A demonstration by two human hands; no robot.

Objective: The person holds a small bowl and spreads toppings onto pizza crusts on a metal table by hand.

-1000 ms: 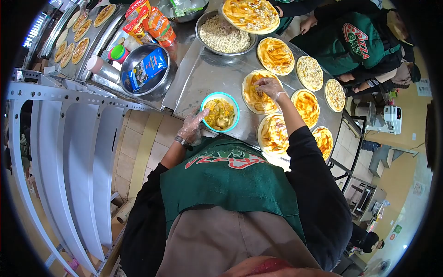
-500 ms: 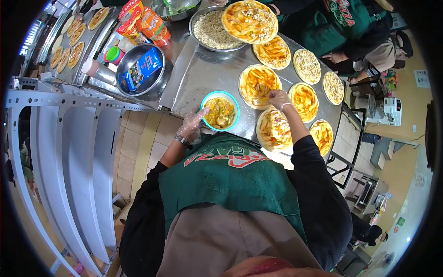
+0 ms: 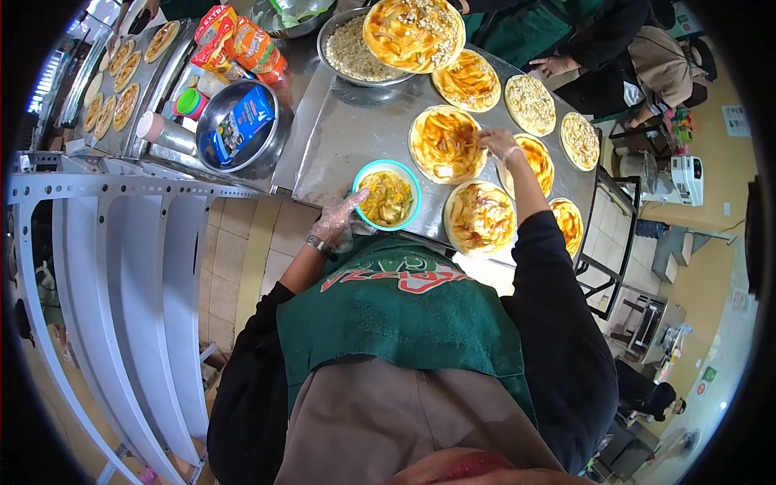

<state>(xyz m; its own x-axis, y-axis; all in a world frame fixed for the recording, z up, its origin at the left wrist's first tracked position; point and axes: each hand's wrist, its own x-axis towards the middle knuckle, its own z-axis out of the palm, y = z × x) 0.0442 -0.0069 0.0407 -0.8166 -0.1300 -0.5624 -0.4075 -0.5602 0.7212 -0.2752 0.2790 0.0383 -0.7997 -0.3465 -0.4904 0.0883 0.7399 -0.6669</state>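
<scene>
My left hand (image 3: 335, 221), in a clear plastic glove, grips the left side of a turquoise-rimmed bowl (image 3: 417, 195), thumb over the rim. The bowl holds a yellowish, chunky topping mix (image 3: 386, 199). My right hand (image 3: 499, 144), also gloved, is over the right edge of a sauce-covered pizza base (image 3: 444, 145), its fingers pinched together. Whatever lies between those fingers is too small to make out. Below that hand is another sauced base (image 3: 534, 164), partly covered by my wrist. Nearer my apron lies a further sauced base (image 3: 480, 217).
On the steel table (image 3: 339, 121) are more bases, some sprinkled with pale crumbs (image 3: 529, 105). A bowl of crumbly topping (image 3: 356, 52) stands at the back, with a crumb-topped pizza (image 3: 414, 32) over its edge. Left are a steel bowl with a blue packet (image 3: 242, 125) and metal shelving (image 3: 137, 190). Co-workers stand opposite.
My right hand has moved up and slightly right, from the lower right of the sauced base to its right edge. My left hand stays on the bowl. The view has shifted slightly.
</scene>
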